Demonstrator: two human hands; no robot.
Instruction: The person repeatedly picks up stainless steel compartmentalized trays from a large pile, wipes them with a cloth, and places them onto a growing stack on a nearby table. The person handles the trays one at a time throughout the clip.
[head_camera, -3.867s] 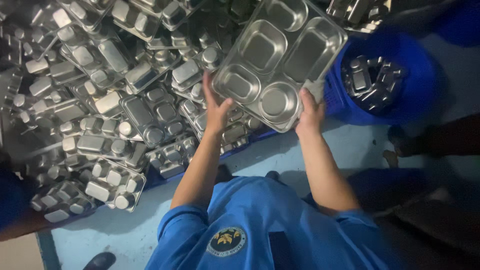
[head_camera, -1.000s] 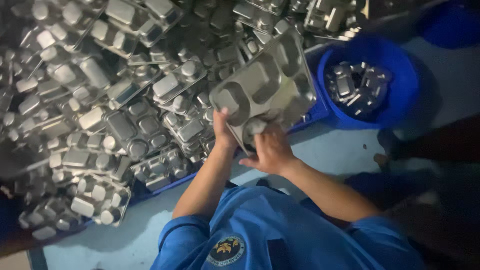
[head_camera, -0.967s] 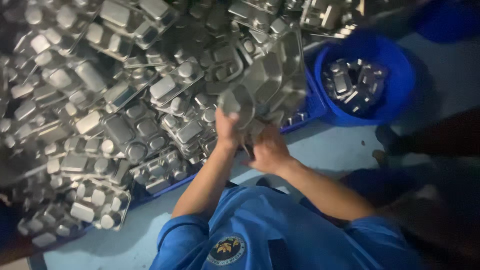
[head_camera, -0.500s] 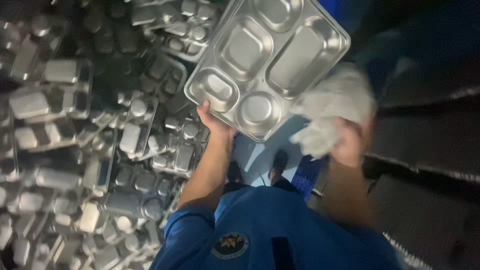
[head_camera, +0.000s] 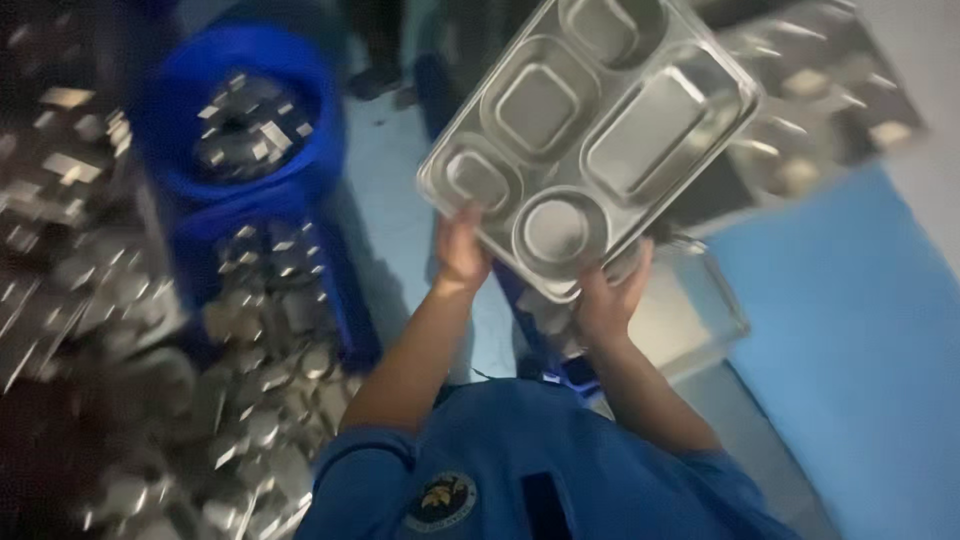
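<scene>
Tilted steel compartment tray, face-up

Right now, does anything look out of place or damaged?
Nothing stands out. The steel compartment tray looks clean and undented, tilted, held by the left hand and right hand at its near edge.

1. Dim, bluish light throughout; the upper left corner falls into deep shadow.
2. Motion blur smears the heap of metal trays at left.
3. Soft glare shows on the held steel tray; nothing is crisp.

Blue short-sleeved shirt — round dark emblem on it.
</scene>
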